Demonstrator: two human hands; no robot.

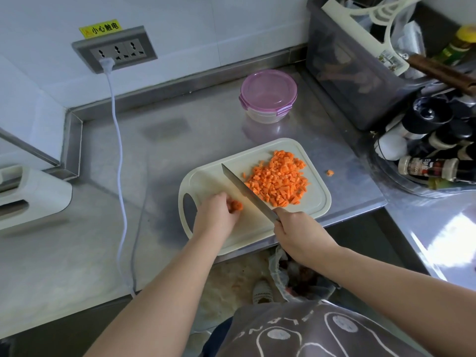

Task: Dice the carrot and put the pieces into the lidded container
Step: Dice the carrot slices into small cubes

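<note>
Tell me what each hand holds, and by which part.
The right hand grips the knife by its handle; the left hand holds the small carrot bunch from its left side.

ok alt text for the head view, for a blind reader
A right hand holds a knife over a white cutting board while the left hand grips a small carrot piece beside a pile of diced carrot. A closed pink-lidded container sits behind on the steel counter.

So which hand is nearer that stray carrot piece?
Right. The right hand is down-left of the stray carrot piece; the left hand is farther left, over the cutting board.
</note>
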